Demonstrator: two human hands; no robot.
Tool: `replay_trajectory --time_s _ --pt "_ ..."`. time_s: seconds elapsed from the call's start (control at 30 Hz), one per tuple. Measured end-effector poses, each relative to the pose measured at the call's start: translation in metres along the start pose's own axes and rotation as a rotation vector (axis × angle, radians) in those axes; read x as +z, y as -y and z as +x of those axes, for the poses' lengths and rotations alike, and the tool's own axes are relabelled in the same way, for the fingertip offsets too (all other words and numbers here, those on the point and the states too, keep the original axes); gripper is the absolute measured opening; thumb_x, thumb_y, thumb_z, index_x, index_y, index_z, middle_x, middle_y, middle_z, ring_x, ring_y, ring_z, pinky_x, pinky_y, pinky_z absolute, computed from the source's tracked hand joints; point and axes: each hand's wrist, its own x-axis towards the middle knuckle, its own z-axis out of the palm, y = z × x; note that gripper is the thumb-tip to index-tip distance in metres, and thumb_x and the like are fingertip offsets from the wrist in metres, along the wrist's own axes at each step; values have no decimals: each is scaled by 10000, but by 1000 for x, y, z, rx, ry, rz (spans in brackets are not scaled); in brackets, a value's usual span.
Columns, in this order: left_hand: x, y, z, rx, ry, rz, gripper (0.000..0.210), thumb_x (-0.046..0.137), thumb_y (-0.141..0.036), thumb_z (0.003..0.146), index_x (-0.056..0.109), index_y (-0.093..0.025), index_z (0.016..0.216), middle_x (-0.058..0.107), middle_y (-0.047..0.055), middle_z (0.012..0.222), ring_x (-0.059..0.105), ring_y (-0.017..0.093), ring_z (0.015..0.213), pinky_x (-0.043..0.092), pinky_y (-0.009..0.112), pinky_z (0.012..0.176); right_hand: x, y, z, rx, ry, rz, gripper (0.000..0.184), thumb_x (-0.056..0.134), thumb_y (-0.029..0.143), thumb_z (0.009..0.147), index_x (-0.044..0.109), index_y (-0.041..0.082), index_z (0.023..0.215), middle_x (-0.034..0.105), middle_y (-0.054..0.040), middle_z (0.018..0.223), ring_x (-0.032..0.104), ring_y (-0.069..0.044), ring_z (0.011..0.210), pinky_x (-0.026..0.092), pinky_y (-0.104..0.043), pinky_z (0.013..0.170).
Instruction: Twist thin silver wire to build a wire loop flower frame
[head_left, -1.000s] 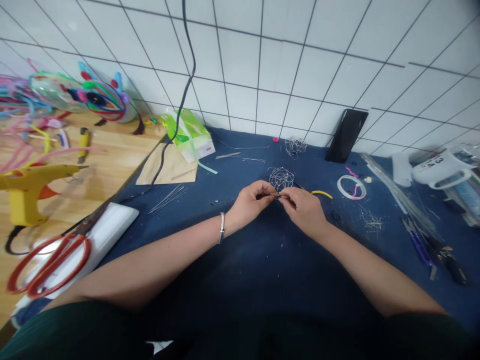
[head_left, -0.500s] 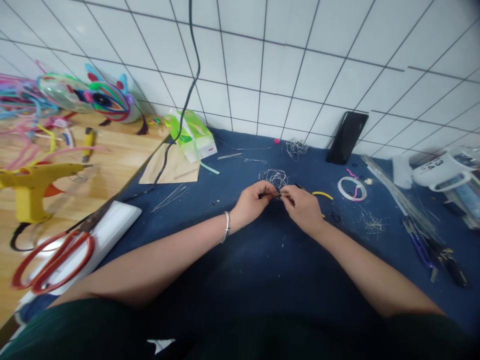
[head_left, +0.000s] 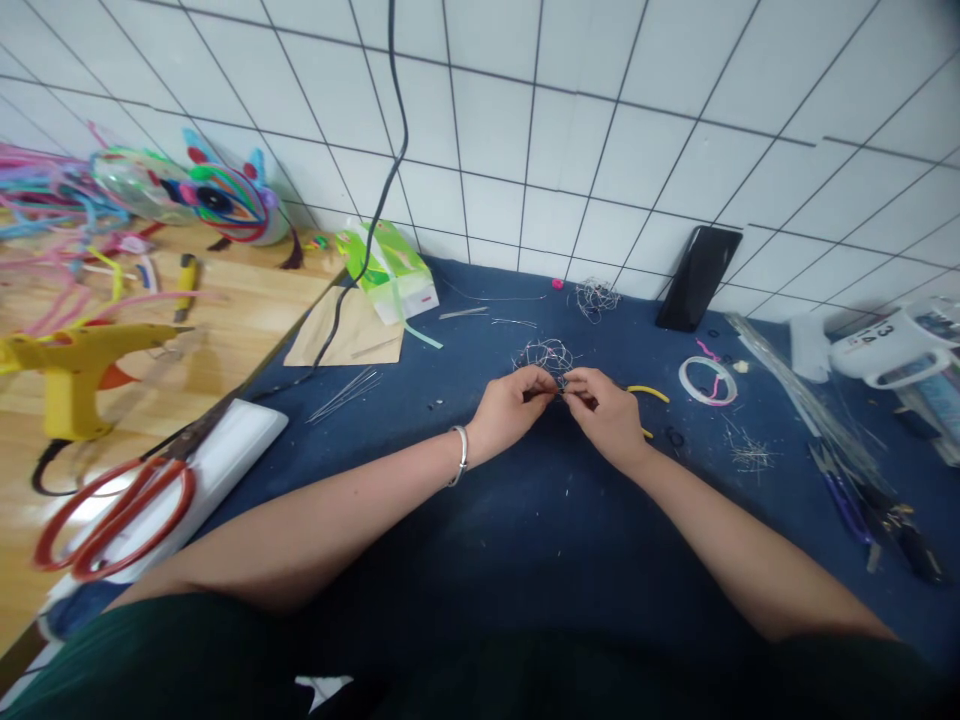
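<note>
Fingertips of my left hand [head_left: 514,410] and my right hand [head_left: 604,415] meet over the dark blue cloth, both in a pinch. Between them is a small dark piece, mostly hidden, too small to name. Just beyond the fingers lies a loose tangle of thin silver wire [head_left: 544,355]; I cannot tell whether it joins the pinched piece. A pair of pliers with yellow handles [head_left: 647,391] rests partly hidden behind my right hand. My left wrist wears a silver bangle [head_left: 460,455].
At right lie a white ring-shaped spool [head_left: 707,382], short wire bits [head_left: 752,452], purple-handled pliers [head_left: 847,505] and a white mug [head_left: 900,345]. A black phone [head_left: 697,278] leans on the tiles. At left are red-handled scissors [head_left: 120,520], a yellow glue gun [head_left: 75,375] and a green tissue pack [head_left: 390,270].
The whole view has shifted slightly, so most things sit a little further right. My fingertips stay together, with the small dark piece now more hidden between them.
</note>
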Motion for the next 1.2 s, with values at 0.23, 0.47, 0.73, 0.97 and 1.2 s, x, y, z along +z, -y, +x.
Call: replay_trajectory --time_s 0.23,0.47,0.73,0.97,1.2 --pt "-2 -3 -2 -5 -45 53 122 576 -160 800 634 -214 893 686 -8 830 638 116 772 500 262 731 0 5 -1 98 2 168 257 554 202 782 601 228 1033 701 -22 884 675 -165 821 527 -323 786" --pt "-4 -8 -6 39 -39 51 122 592 -149 784 641 -216 873 690 -11 819 640 111 750 503 256 726 -2 10 -4 51 41 182 271 554 200 775 603 240 1038 702 -20 900 681 -170 828 531 -324 773" --pt "-6 -11 -3 17 -29 25 78 592 -122 761 604 -194 788 626 -28 729 562 86 673 449 222 649 0 11 -6 23 41 165 271 555 188 780 603 239 1042 700 -17 911 677 -168 842 530 -319 779" --pt "-7 -14 -4 16 -28 -96 74 597 -124 770 555 -183 752 561 -21 727 502 92 684 406 236 643 -7 17 -5 -32 12 85 227 559 180 787 607 238 1001 695 -8 835 661 -157 771 519 -302 746" --pt "-6 -9 -3 -77 14 -395 89 592 -165 797 503 -168 796 541 -18 731 483 76 655 398 217 622 -7 15 -4 1 2 143 204 576 176 775 610 227 970 682 2 805 654 -146 733 513 -291 721"
